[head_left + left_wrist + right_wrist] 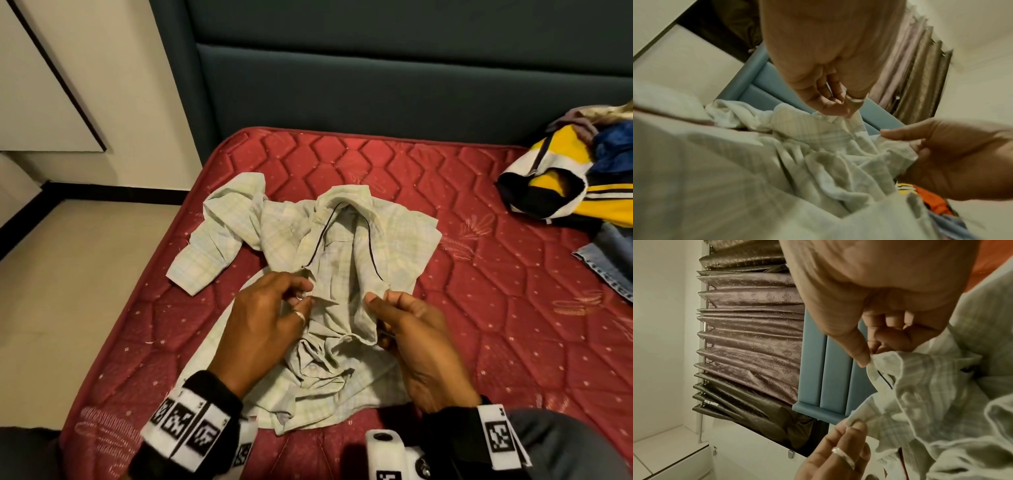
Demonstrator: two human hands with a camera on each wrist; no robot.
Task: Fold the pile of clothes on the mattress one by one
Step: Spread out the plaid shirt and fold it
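A pale green checked shirt [346, 260] lies crumpled on the red quilted mattress [496, 308], its collar toward the headboard and one sleeve flung out to the left. My left hand [274, 308] pinches the left front edge of the shirt [818, 134] near the collar end. My right hand [404, 318] pinches the opposite front edge between thumb and forefinger, as the right wrist view shows on the shirt [920, 386]. Both hands hold the open front apart just above the bunched lower part. The pile of clothes [582, 181] sits at the far right.
A dark teal padded headboard [376, 85] stands behind the mattress. The pile holds a yellow, white and black garment and blue denim [609, 260]. The mattress's left edge drops to a beige floor [85, 274]. A pleated curtain [748, 337] hangs beside the bed.
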